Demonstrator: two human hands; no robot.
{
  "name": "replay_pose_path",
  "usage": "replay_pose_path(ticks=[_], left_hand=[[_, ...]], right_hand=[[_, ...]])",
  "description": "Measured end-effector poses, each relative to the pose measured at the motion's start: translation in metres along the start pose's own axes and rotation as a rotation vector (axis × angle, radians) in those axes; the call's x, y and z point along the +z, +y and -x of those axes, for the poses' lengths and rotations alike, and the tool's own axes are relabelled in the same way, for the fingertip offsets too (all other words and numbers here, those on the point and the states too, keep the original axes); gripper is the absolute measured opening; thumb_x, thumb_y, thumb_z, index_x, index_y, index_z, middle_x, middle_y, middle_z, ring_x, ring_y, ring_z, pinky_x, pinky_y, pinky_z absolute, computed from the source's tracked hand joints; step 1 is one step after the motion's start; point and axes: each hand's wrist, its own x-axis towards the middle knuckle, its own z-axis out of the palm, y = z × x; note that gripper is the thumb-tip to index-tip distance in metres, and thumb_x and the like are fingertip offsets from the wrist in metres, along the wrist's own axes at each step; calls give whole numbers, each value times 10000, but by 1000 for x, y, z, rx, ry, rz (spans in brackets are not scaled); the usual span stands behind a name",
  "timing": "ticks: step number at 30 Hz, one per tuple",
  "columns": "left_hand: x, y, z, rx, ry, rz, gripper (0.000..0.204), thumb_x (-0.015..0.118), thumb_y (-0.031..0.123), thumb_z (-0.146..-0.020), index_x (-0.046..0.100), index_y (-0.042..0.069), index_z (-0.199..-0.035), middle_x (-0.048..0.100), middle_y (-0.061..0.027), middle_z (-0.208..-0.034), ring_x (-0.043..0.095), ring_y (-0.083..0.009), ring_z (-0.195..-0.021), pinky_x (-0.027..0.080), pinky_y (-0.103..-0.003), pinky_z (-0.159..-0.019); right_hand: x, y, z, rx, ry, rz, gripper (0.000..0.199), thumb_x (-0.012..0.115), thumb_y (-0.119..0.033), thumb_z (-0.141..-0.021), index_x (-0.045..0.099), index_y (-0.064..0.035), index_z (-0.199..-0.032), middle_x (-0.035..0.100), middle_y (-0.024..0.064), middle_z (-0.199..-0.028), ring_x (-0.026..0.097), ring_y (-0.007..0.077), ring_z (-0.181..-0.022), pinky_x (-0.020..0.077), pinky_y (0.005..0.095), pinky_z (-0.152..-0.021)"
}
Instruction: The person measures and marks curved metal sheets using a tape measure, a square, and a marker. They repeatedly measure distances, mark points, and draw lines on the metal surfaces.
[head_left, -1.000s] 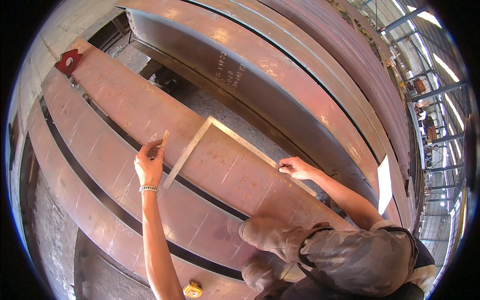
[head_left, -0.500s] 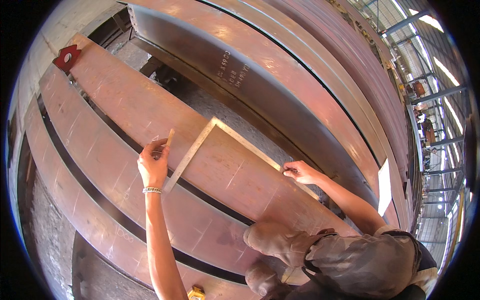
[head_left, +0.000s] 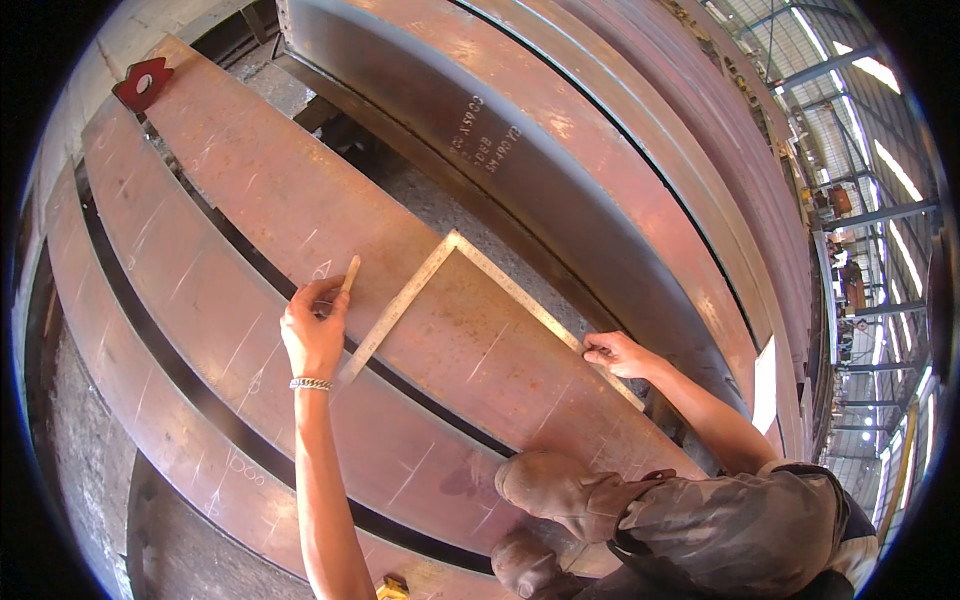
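A flat L-shaped steel square [head_left: 405, 297] lies across a long rusty steel plate [head_left: 300, 190], its corner at the plate's far edge. One of its arms crosses the plate toward my left hand, and the other follows the far edge. My right hand [head_left: 615, 353] pinches that second arm near its end. Between thumb and fingers, my left hand [head_left: 315, 325] holds a thin pale-yellow chalk stick [head_left: 351, 272], tip upward, above the plate. The left wrist wears a chain bracelet. White chalk lines and marks show on the plates.
Two similar plates [head_left: 230, 330] lie on the near side, with dark gaps between. Large steel beams [head_left: 410, 100] stand on the far side. A red metal piece [head_left: 143, 84] sits at the far left end. My boots [head_left: 550, 480] rest on the plates near a yellow tool [head_left: 392, 588].
The whole view has shifted slightly, moving most things a little rightward in the picture. Both hands keep hold of the same things.
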Motion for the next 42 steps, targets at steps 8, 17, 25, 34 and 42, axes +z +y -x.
replay_pose_path(ticks=[8, 17, 25, 34, 42], left_hand=[[5, 11, -4, 32, -25, -3, 235, 755, 109, -849, 780, 70, -1079, 752, -86, -891, 710, -176, -764, 551, -316, -717], [53, 56, -9, 497, -60, -353, 174, 673, 3, -814, 774, 26, -953, 638, -157, -910, 625, -367, -911, 516, -451, -872], [76, 66, -10, 485, -108, -403, 196, 635, -51, -770, 753, -11, -922, 637, -197, -970, 625, -380, -981, 524, -453, -906], [48, 67, 5, 410, -204, -520, 129, 656, -88, -699, 723, -50, -803, 634, -238, -1001, 630, -408, -991, 543, -467, -889], [0, 54, 34, 338, -253, -612, 228, 667, -92, -735, 779, -20, -920, 640, -235, -986, 637, -399, -971, 547, -465, -873]], right_hand=[[-2, -4, -1, -17, -16, 35, 239, 616, -199, -1035, 523, -7, -929, 470, 93, -735, 423, 183, -715, 388, 375, -664], [-1, -7, 2, -38, 1, 17, 247, 603, -200, -1044, 483, -25, -918, 404, 67, -725, 379, 178, -701, 364, 369, -649], [-2, -11, 3, 37, -25, 24, 238, 592, -215, -1051, 496, -33, -930, 454, 87, -752, 429, 196, -735, 383, 378, -687], [-2, -13, 2, 46, -29, 35, 237, 593, -192, -1047, 487, -26, -915, 447, 98, -735, 422, 201, -721, 381, 388, -674], [1, -5, 1, -26, 6, 17, 246, 588, -195, -1049, 474, -21, -918, 448, 107, -733, 419, 207, -710, 376, 389, -668]])
